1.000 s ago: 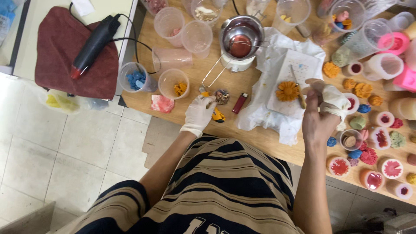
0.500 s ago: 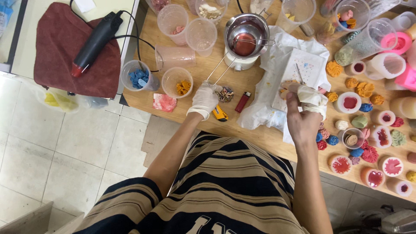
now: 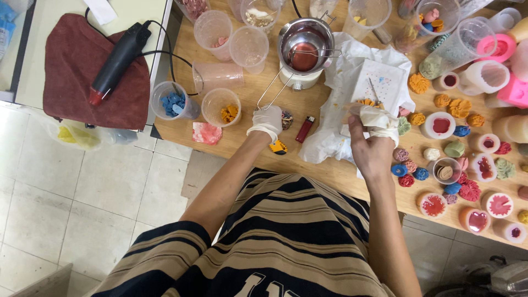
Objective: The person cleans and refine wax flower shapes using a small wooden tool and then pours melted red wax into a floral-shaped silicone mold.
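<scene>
My gloved left hand closes on the melting pot's wire handle while my right hand grips a crumpled tissue, wiping wax; steady pouring should follow.

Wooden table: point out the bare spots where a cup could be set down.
On the wooden table, bare wood shows between the lighter and the clear cups, by the left hand, and along the near edge. Crowded: right side with small wax pieces.

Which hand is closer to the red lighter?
The left. The gloved left hand rests on the table just left of the red lighter, close beside it. The right hand is farther off to the lighter's right, holding a white cloth over the paper.
</scene>
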